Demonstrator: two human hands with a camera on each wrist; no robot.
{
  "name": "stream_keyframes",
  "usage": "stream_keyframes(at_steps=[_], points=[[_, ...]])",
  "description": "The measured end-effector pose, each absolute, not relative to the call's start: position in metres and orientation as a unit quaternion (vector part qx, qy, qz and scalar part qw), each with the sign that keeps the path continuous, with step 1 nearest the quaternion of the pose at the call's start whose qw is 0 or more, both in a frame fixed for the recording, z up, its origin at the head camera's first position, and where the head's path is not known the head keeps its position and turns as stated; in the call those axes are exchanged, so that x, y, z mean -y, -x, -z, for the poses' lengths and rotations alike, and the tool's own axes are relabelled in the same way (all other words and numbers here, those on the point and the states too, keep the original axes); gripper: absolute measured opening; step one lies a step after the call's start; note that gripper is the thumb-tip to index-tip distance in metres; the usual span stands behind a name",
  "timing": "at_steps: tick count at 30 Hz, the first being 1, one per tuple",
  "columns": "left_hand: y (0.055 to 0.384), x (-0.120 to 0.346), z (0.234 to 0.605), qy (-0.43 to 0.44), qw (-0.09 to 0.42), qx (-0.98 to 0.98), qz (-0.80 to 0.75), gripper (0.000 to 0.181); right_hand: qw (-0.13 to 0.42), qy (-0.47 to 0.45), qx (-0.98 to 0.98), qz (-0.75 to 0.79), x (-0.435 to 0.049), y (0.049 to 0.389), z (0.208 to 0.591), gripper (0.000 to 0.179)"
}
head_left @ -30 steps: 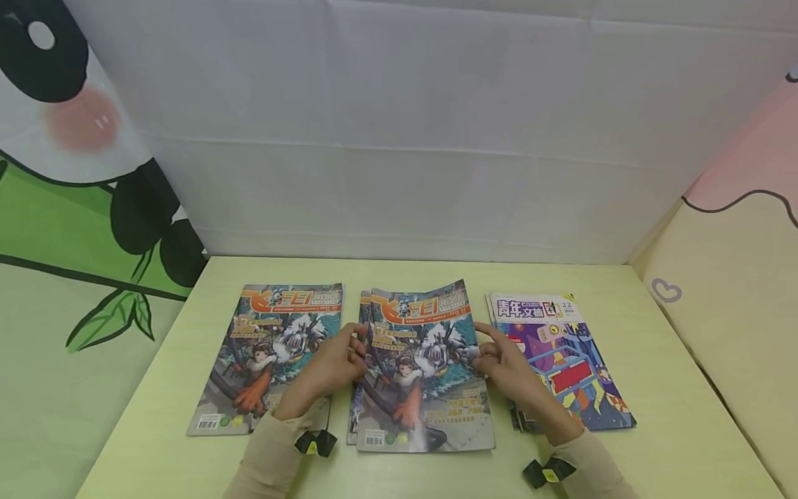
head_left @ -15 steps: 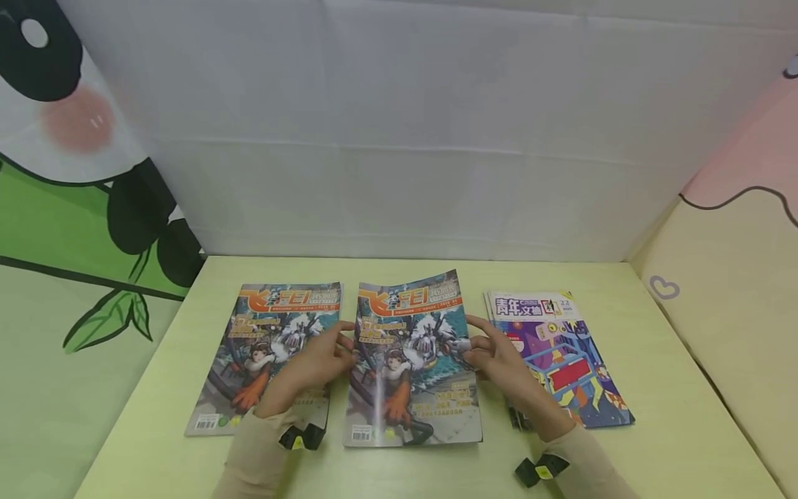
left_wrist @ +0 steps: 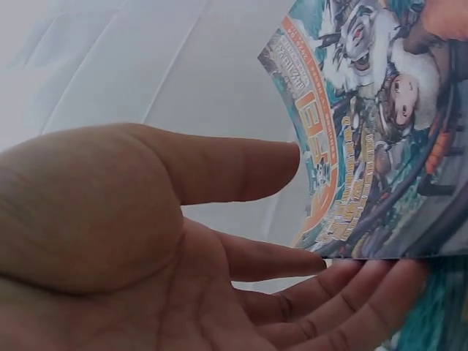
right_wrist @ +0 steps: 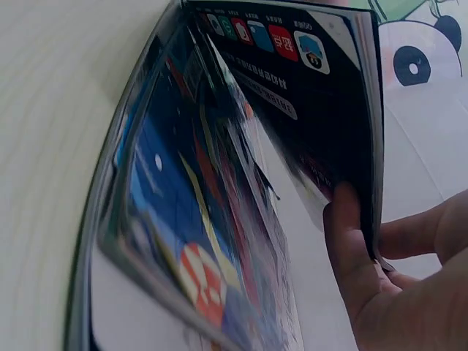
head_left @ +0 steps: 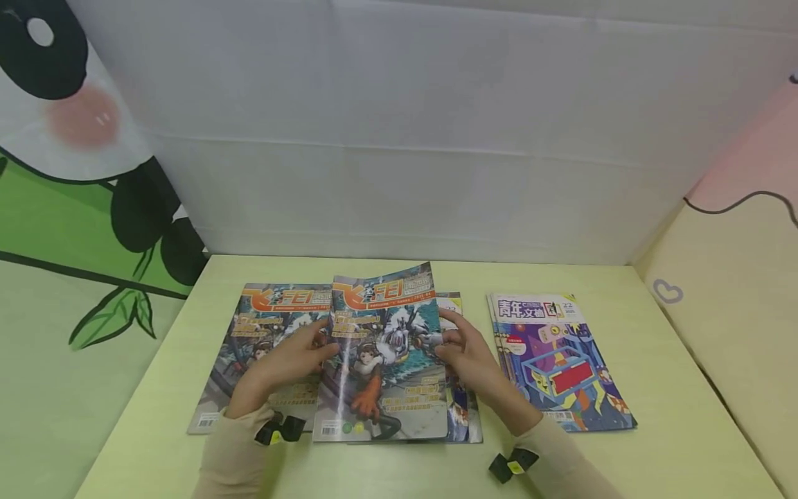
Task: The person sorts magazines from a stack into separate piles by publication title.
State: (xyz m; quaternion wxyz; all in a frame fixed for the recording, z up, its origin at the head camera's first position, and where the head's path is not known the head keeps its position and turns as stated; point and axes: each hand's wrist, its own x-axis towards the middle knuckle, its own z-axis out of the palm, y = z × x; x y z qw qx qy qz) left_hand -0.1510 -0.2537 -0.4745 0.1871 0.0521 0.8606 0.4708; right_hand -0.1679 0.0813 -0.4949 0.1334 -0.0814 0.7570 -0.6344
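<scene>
A magazine (head_left: 386, 374) with an orange title and a cartoon figure is raised at a tilt in the middle. My right hand (head_left: 474, 357) pinches its right edge, with thumb and fingers on opposite faces in the right wrist view. At its left edge is my left hand (head_left: 289, 364); the left wrist view shows the thumb extended apart from the cover and fingertips touching the lower edge. Below the raised magazine lie other magazines (head_left: 472, 419), mostly covered. A magazine with the same cover (head_left: 218, 384) lies at left, partly behind my left hand and the raised one.
On the right of the table (head_left: 673, 416) lies a stack of magazines (head_left: 573, 374) with a purple and blue cover on top, slightly fanned. A white cloth wall (head_left: 399, 194) rises along the back edge. Printed panels (head_left: 736, 291) border the sides.
Both hands and the raised magazine have moved left, partly over the left magazine. Part of the magazines underneath has come into view on its right side.
</scene>
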Motion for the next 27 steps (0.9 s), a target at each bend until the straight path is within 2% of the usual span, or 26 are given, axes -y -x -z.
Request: stream_keyframes(at_steps=[12, 18, 27], points=[[0.145, 0.295, 0.465, -0.043, 0.144, -0.894, -0.422, 0.069, 0.128, 0.114, -0.745, 0.644, -0.030, 0.163, 0.492, 0.070], [0.144, 0.310, 0.464, -0.029, 0.107, -0.918, -0.381, 0.066, 0.133, 0.120, -0.730, 0.660, -0.007, 0.163, 0.487, 0.070], [0.143, 0.329, 0.460, -0.001, 0.111, -0.918, -0.382, 0.065, 0.135, 0.101, -0.722, 0.671, 0.018, 0.162, 0.491, 0.072]])
